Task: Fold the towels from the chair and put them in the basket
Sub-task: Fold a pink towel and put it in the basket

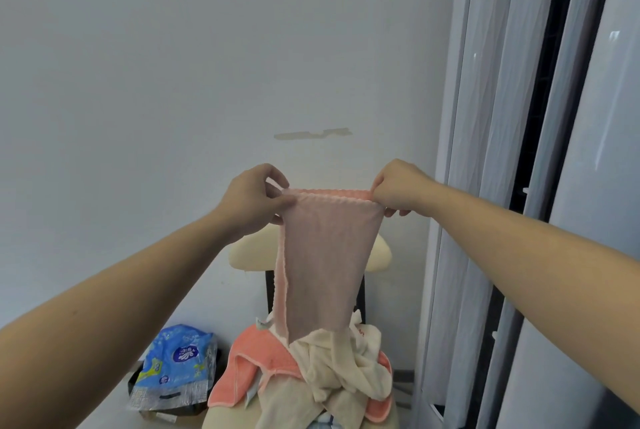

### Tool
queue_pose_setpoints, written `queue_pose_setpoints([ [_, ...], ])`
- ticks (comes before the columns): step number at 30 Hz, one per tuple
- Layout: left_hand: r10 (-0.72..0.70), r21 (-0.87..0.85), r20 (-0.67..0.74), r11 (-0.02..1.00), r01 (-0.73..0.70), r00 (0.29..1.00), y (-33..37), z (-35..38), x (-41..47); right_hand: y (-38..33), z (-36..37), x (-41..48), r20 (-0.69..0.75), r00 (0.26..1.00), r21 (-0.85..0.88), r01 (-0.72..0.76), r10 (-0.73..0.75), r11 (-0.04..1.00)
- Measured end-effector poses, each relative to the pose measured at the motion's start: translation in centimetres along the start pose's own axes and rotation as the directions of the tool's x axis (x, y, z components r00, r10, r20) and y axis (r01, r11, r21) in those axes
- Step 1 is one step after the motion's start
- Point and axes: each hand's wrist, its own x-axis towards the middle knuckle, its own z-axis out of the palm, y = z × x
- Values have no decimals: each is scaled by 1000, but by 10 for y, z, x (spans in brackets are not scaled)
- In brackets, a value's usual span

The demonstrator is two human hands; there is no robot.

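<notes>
Head view: left hand (251, 198) & right hand (398, 187) each pinch a top corner of pink towel (322, 262), hanging doubled above chair (379, 252). Towel pile (322, 369) on seat unfolded; basket not visible. Early on, prob.

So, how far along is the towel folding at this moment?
Done: nothing can be confirmed, as no basket is in view. In hand: the pale pink terry towel hangs, apparently doubled, with its top edge pinched by the left hand and the right hand. Left: a coral terry towel and crumpled cream towels lie unfolded on the cream padded chair.
</notes>
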Motion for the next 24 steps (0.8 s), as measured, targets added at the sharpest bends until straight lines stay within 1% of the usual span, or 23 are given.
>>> queue_pose_setpoints([
  [2, -5, 22, 27, 1000, 5, 1000, 0, -1, 0, 1, 0, 2, -15, 999, 70, -47, 49, 996],
  [5, -23, -24, 61, 999, 25, 998, 0, 1, -2, -1, 1, 1, 33, 992, 272, -130, 125, 954],
  [8, -34, -40, 60, 999, 37, 998, -1, 5, -3, -5, 2, -7, 65, 987, 506, -161, 149, 847],
  [10, -32, -32, 60, 999, 34, 998, -2, 6, -4, -5, 2, -10, 95, 983, 595, -184, 160, 782],
  [11, -34, -35, 59, 999, 36, 998, -2, 6, -3, -5, 3, -10, 96, 983, 615, -184, 158, 767],
  [13, -41, -42, 54, 998, 43, 998, -3, 6, -3, -2, 2, -7, 78, 989, 616, -147, 126, 774],
  [14, -47, -41, 52, 998, 49, 998, -3, 5, -3, 0, 1, -5, 89, 992, 612, -121, 84, 781],
  [16, -63, -34, 52, 997, 64, 997, -5, 4, -2, 6, 0, -4, 158, 987, 603, -78, -23, 794],
  [18, -76, -22, 53, 997, 77, 996, -6, 2, -2, 12, -1, -3, 220, 971, 546, -48, -88, 837],
  [20, -80, -11, 51, 997, 80, 996, -6, 2, -2, 14, 1, -3, 201, 972, 466, 13, -120, 885],
  [22, -80, -6, 44, 997, 80, 996, -5, 4, -3, 15, 4, -2, 150, 980, 405, 58, -129, 912],
  [24, -82, 5, 41, 997, 81, 996, -3, 5, -5, 15, 4, -2, 134, 981, 357, 83, -139, 930],
])
